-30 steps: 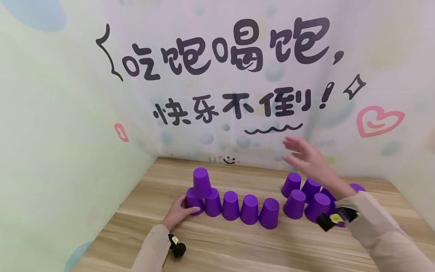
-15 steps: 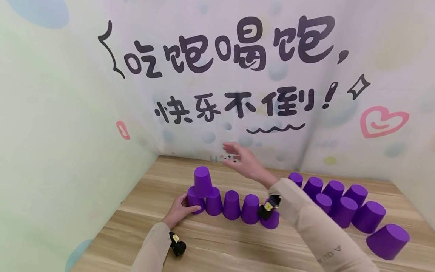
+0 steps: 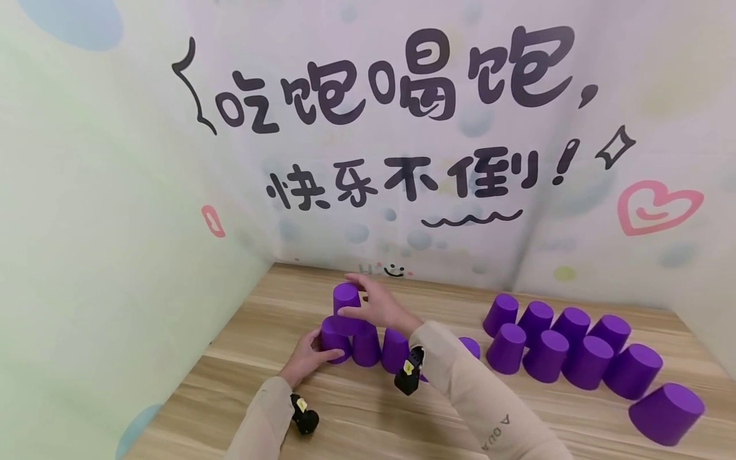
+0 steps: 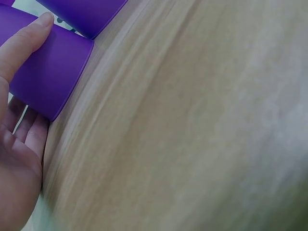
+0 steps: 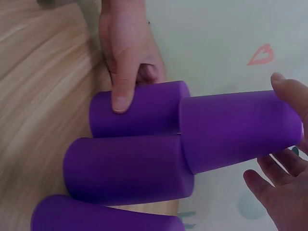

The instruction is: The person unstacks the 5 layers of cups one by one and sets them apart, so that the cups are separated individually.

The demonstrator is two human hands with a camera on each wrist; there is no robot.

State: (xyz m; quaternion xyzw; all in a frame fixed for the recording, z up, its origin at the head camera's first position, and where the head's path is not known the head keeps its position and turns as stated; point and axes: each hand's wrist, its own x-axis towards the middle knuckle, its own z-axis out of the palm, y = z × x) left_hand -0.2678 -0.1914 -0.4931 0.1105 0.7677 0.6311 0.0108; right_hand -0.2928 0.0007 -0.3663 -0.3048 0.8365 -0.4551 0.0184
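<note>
An upside-down purple cup (image 3: pixel 345 296) stands on the two leftmost cups of a row. My left hand (image 3: pixel 303 358) holds the leftmost bottom cup (image 3: pixel 335 340), thumb on the near side, fingers on the other. In the left wrist view its thumb (image 4: pixel 29 41) lies along the cup wall. Around the upper cup is my right hand (image 3: pixel 379 305), its thumb in front and its fingers behind. From the right wrist view, the right fingers (image 5: pixel 276 180) are spread beside that cup; firm contact is not clear. The second bottom cup (image 3: pixel 365 348) supports the upper cup's other side.
The row continues right with a third cup (image 3: pixel 394 351) and others partly hidden by the right sleeve (image 3: pixel 466 383). Several more upside-down cups (image 3: pixel 546 358) stand in two lines at the right of the wooden table (image 3: pixel 368 421). A printed backdrop (image 3: pixel 517 236) rises behind.
My right hand has swept left from above the right-hand cups and come down to the upper cup. The left hand has stayed at the leftmost bottom cup.
</note>
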